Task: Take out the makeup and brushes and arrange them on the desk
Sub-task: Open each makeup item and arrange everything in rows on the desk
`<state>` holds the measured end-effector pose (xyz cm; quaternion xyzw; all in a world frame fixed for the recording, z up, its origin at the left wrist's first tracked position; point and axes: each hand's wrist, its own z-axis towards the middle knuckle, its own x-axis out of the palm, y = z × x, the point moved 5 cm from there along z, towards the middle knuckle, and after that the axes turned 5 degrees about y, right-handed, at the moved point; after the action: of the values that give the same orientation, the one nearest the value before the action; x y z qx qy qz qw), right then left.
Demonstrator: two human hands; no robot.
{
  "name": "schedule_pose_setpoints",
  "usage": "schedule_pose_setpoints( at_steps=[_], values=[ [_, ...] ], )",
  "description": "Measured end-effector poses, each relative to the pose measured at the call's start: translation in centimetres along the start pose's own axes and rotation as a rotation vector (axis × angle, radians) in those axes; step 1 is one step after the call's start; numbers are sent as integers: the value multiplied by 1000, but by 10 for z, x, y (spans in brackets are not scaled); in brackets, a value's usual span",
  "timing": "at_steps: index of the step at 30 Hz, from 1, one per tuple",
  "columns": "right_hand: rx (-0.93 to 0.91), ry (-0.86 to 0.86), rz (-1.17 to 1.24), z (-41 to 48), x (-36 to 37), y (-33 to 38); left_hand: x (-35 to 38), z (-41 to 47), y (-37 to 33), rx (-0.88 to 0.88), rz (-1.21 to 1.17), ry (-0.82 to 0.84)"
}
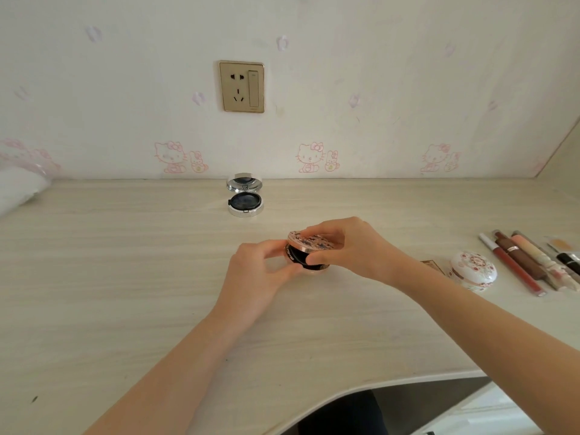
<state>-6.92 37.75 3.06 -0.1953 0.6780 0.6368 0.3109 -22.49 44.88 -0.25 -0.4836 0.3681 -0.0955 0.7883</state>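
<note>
Held just above the pale wood-grain table (125, 277), near its middle: a round black compact with a pink patterned lid (309, 251). Right hand (351, 246) curled over the lid, fingers on its top and far rim, thumb against the black side. Left hand (260, 271) closed on the compact's left edge, fingertips pinching at the seam; lid tilted slightly up on that side. Farther back, close to the wall, a round silver mirrored compact (244, 196) standing open, lid upright. Well to the right, a white domed floral case (474, 270), and just beyond it a row of slim lip and brush sticks (527, 262) lying side by side.
</note>
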Motion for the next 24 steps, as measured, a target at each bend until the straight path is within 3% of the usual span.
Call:
schedule_pose_setpoints(
  at_steps=[10, 24],
  values=[
    [-15, 11, -103, 5, 10, -18, 11, -3, 13, 37, 356, 17],
    [-21, 131, -296, 23, -1, -5, 13, -5, 14, 110, 453, -67]
  ],
)
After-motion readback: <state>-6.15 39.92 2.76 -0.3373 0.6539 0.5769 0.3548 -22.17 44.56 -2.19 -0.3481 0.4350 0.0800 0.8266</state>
